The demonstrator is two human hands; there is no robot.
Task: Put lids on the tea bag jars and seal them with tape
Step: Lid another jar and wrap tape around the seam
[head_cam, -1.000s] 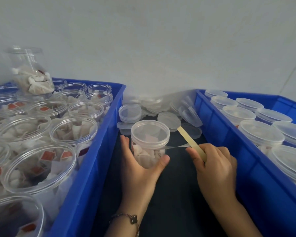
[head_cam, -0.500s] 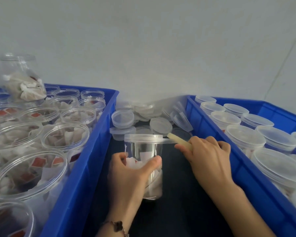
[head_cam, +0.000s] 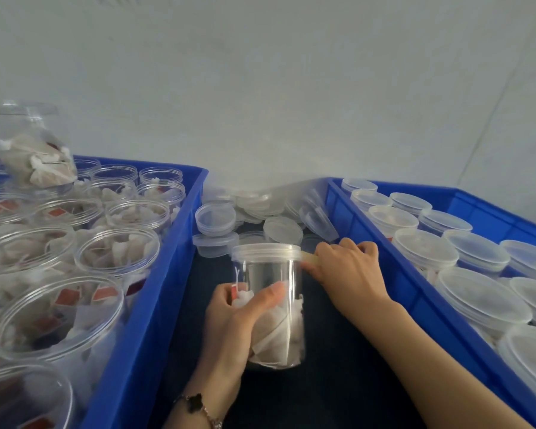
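Note:
A clear jar (head_cam: pixel 274 305) with tea bags in its lower half stands upright on the dark surface between two blue crates. A translucent lid (head_cam: pixel 266 251) sits on top of it. My left hand (head_cam: pixel 240 317) grips the jar's body from the left, thumb across its front. My right hand (head_cam: pixel 347 267) pinches a yellowish tape strip (head_cam: pixel 309 257) right at the lid's right edge, fingers curled. A pile of loose lids (head_cam: pixel 260 212) lies behind the jar.
The blue crate (head_cam: pixel 155 274) on the left is packed with open jars of tea bags, one jar (head_cam: pixel 33 150) lying on top at the back. The blue crate (head_cam: pixel 384 252) on the right holds several lidded jars (head_cam: pixel 427 247). A pale wall rises behind.
The view has dropped from looking down on the jar to seeing it from the side. My right hand has moved left with the tape, from apart from the jar to the lid's edge.

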